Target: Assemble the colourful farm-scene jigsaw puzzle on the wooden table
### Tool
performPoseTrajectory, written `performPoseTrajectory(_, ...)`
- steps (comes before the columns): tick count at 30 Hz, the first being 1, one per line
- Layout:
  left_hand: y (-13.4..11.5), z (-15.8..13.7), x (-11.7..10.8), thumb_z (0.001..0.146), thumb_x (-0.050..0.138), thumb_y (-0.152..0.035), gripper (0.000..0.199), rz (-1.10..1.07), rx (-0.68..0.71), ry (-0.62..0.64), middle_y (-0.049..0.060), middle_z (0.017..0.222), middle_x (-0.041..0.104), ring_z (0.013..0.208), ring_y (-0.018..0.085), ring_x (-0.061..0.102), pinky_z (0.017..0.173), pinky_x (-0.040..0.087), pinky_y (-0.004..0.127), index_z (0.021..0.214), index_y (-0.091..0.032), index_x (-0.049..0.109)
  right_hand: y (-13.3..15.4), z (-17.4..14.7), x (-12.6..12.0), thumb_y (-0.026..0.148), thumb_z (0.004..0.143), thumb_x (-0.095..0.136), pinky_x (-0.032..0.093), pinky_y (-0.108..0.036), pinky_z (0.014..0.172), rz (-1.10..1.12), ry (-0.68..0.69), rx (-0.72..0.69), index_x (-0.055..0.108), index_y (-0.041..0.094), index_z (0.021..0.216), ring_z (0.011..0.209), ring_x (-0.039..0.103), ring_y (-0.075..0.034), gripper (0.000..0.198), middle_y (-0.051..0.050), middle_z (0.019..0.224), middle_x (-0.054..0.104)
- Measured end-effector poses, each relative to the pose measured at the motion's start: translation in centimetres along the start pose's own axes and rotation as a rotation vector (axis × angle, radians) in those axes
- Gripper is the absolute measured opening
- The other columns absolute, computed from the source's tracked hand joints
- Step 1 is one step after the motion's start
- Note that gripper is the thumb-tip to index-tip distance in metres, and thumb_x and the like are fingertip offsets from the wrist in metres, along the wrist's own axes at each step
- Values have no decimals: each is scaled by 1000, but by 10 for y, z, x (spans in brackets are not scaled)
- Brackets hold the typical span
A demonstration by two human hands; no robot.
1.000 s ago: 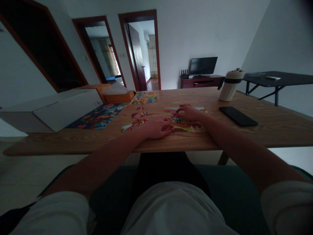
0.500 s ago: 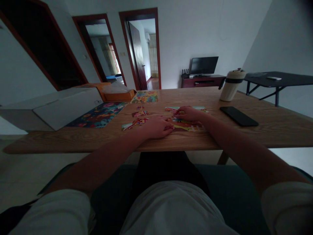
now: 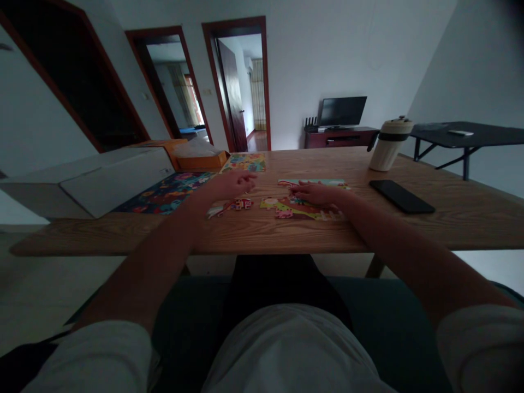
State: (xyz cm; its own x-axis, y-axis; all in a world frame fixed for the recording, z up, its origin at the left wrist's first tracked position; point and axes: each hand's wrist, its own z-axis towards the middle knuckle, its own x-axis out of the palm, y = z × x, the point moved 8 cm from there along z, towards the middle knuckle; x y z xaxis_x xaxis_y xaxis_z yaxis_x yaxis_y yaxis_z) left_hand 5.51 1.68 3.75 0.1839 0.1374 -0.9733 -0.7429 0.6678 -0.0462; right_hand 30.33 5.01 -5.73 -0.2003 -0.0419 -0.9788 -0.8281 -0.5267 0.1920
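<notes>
A partly joined jigsaw puzzle (image 3: 309, 213) lies on the wooden table, its left border uneven. My right hand (image 3: 315, 192) rests flat on it with fingers stretched out and covers its middle. To the left, my left hand (image 3: 235, 184) hovers above the table with its fingers apart, and nothing shows in it. Below that hand lie loose jigsaw pieces (image 3: 242, 204); any others under the hand are hidden.
A dark blue picture sheet (image 3: 176, 191) and a yellow one (image 3: 248, 162) lie at the left, beside a white box (image 3: 117, 177) and an orange box (image 3: 200, 161). At the right are a black phone (image 3: 401, 196) and a cream tumbler (image 3: 388, 146).
My left hand has lifted off the puzzle's left edge and moved left and away from me, over the loose pieces. My right hand has flattened out on the puzzle.
</notes>
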Motion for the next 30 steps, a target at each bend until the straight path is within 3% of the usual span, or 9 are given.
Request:
performPoseTrajectory(4, 95, -26, 6, 91, 55, -55, 48, -166, -297, 87, 7, 123, 75, 103, 26, 71, 92, 53, 33, 119, -22, 77, -2, -6, -3, 71, 101, 30, 28, -52, 124, 12, -19, 123, 51, 33, 155, 150, 37, -35, 70, -5, 160, 48)
performPoseTrajectory(8, 140, -46, 27, 77, 67, -55, 46, -194, -491, 192, 5, 119, 77, 107, 27, 71, 89, 54, 30, 111, -26, 78, -15, -15, 3, 87, 91, 20, 20, -68, 121, -26, 7, 355, 37, 36, 163, 154, 24, -44, 89, -6, 166, 37)
performPoseTrajectory(11, 141, -47, 32, 74, 69, -54, 45, -190, -515, 214, 5, 118, 77, 106, 27, 70, 86, 53, 29, 108, -26, 78, -23, -17, 9, 90, 88, 20, 19, -78, 115, -48, 42, 432, 30, 39, 165, 153, 21, -48, 92, -6, 170, 28)
performPoseTrajectory(16, 120, -46, 35, 72, 72, -60, 45, -217, -477, 274, 3, 108, 78, 98, 27, 70, 82, 52, 29, 102, -26, 78, -27, -9, 11, 86, 91, 26, 18, -75, 119, -53, 42, 317, 35, 46, 161, 155, 21, -44, 82, 0, 169, 32)
performPoseTrajectory(21, 111, -38, 32, 77, 70, -59, 56, -241, -531, 102, 8, 118, 75, 103, 28, 70, 84, 53, 31, 120, -24, 73, -35, -6, 11, 89, 89, 27, 20, -74, 119, -42, 27, 327, 35, 42, 162, 153, 23, -46, 87, -3, 169, 33)
performPoseTrajectory(24, 103, -28, 38, 78, 71, -50, 58, -290, -454, 87, 10, 127, 72, 112, 27, 67, 92, 52, 32, 129, -23, 68, -35, -5, 11, 89, 88, 28, 22, -70, 120, -23, 8, 286, 37, 41, 161, 152, 27, -45, 88, -4, 167, 36)
performPoseTrajectory(27, 102, -24, 43, 77, 71, -46, 54, -294, -416, 104, 11, 121, 73, 109, 26, 68, 94, 51, 33, 124, -20, 69, -34, -4, 11, 89, 88, 30, 22, -69, 121, -9, -1, 251, 40, 43, 159, 152, 28, -44, 85, -2, 165, 39)
performPoseTrajectory(30, 107, -27, 40, 76, 74, -48, 61, -290, -446, 13, 11, 111, 74, 96, 26, 68, 83, 52, 34, 127, -18, 65, -36, -3, 11, 90, 87, 30, 23, -68, 121, -10, 8, 267, 41, 44, 159, 152, 28, -43, 86, -1, 165, 39)
